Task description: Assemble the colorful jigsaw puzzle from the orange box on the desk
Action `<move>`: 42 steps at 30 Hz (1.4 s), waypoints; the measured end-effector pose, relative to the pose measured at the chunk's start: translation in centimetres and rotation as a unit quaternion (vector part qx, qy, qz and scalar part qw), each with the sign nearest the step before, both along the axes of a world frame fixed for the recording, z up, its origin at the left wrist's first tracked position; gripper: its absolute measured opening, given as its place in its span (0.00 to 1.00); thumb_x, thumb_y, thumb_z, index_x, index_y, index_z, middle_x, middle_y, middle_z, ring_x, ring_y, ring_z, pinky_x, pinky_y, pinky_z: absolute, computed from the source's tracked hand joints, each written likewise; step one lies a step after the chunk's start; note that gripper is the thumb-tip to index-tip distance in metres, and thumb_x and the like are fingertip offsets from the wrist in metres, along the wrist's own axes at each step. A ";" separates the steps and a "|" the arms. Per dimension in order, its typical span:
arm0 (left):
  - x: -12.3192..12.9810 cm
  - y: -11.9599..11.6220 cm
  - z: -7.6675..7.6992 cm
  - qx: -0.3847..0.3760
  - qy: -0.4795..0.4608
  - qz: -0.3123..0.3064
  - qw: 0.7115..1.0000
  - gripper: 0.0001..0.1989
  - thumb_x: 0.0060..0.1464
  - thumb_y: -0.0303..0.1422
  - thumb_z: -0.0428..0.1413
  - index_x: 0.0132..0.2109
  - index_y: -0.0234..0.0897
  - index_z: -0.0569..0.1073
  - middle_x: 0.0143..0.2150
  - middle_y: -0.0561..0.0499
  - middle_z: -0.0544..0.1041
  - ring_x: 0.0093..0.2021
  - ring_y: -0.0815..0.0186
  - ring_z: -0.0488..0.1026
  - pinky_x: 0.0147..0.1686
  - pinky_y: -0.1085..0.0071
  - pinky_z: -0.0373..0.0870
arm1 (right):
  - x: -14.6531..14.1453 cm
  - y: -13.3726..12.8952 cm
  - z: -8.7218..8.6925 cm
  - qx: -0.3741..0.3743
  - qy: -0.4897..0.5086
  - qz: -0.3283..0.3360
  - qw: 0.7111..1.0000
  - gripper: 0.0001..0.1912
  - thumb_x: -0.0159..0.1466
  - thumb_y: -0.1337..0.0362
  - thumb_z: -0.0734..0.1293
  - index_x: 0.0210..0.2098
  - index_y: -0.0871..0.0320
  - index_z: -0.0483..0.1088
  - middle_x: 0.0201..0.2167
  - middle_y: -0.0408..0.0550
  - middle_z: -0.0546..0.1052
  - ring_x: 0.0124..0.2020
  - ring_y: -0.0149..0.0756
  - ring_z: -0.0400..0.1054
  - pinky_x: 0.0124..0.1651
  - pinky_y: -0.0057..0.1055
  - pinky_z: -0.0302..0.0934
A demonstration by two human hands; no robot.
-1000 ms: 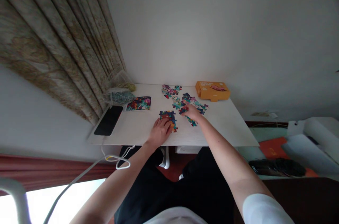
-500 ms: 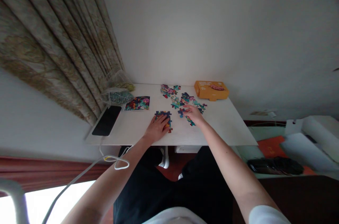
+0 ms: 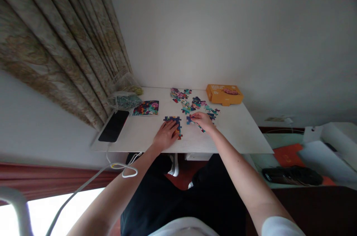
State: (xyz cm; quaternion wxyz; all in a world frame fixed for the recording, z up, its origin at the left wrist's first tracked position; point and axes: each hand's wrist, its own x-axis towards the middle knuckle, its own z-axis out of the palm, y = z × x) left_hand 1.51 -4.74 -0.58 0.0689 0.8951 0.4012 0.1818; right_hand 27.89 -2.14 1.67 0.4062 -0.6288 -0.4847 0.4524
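Observation:
My left hand lies flat, fingers stretched, over a joined section of jigsaw puzzle in dark blue and orange, covering part of it. To its right, my right hand pinches a blue puzzle piece between thumb and fingers, a small gap away from the joined section. Beyond and beside the right hand, loose puzzle pieces are scattered, some partly hidden under it. Another cluster of pink and teal pieces lies farther back.
On the white table, a colourful picture card lies left, near a black phone with a white cable. Clear plastic bags sit by the curtain. An orange box stands at the back right.
My right hand has shifted slightly left with the blue piece, nearer the joined section. My left hand stays on the section. The whole view has shifted a little.

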 end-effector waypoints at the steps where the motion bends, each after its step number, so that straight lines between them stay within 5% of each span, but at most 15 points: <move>1: 0.0 0.0 0.0 -0.001 0.001 0.001 1.000 0.22 0.69 0.39 0.52 0.65 0.38 0.73 0.68 0.41 0.71 0.70 0.52 0.66 0.71 0.48 0.60 | -0.1 -0.1 0.0 0.001 -0.001 0.005 1.000 0.13 0.51 0.61 0.75 0.35 0.58 0.76 0.29 0.44 0.81 0.29 0.34 0.73 0.33 0.28 0.64; 8: 0.2 0.0 0.0 0.001 -0.001 0.004 1.000 0.22 0.69 0.39 0.51 0.65 0.38 0.73 0.69 0.41 0.71 0.70 0.52 0.66 0.70 0.47 0.60 | -1.6 -0.3 -0.3 -0.022 -0.034 0.067 0.997 0.09 0.54 0.65 0.75 0.36 0.59 0.78 0.31 0.47 0.83 0.33 0.35 0.77 0.38 0.28 0.67; 18: 0.2 -0.1 -0.1 0.008 0.000 0.009 1.000 0.22 0.68 0.38 0.51 0.65 0.38 0.74 0.68 0.41 0.71 0.70 0.52 0.66 0.71 0.49 0.60 | -4.0 -0.7 1.0 -0.015 -0.314 0.066 0.947 0.06 0.62 0.62 0.74 0.39 0.52 0.82 0.36 0.48 0.85 0.42 0.41 0.80 0.46 0.32 0.69; 28: 0.2 -0.1 -0.1 0.007 -0.015 0.004 1.000 0.22 0.68 0.38 0.51 0.65 0.40 0.74 0.68 0.41 0.72 0.70 0.52 0.66 0.71 0.48 0.59 | -4.4 -0.5 1.1 0.001 -0.270 0.067 0.960 0.06 0.64 0.64 0.72 0.40 0.52 0.83 0.37 0.47 0.85 0.42 0.40 0.80 0.47 0.31 0.69; 42: 0.2 -0.1 0.0 0.015 -0.001 0.005 1.000 0.21 0.69 0.38 0.51 0.64 0.38 0.74 0.68 0.41 0.72 0.70 0.52 0.66 0.70 0.49 0.60 | -5.3 -1.4 1.9 -0.016 -0.388 0.071 0.919 0.08 0.67 0.57 0.71 0.39 0.52 0.82 0.39 0.51 0.85 0.44 0.44 0.79 0.45 0.33 0.67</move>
